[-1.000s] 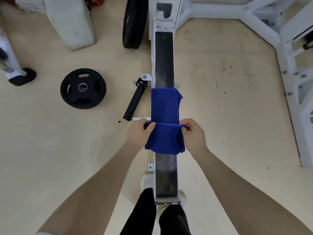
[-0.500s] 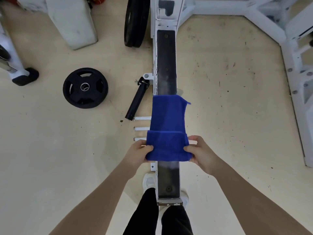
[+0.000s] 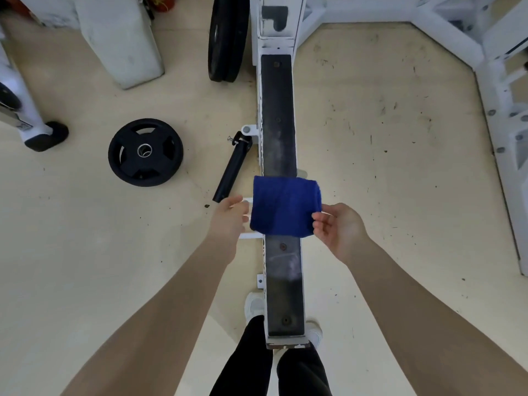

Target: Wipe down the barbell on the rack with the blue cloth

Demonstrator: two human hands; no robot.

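Blue cloth (image 3: 284, 207) now folded, hands released.

No legible text or labels.

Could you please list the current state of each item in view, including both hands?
blue cloth: folded, draped across the dark beam.
dark beam: horizontal, smudged, partly covered by the cloth.
left hand: fingers relaxed, beside the cloth's left edge, holding nothing.
right hand: fingers loosely curled at the cloth's right edge; contact unclear.
weight plate: lying flat on the floor.
upright plates: standing on edge beside the white frame.
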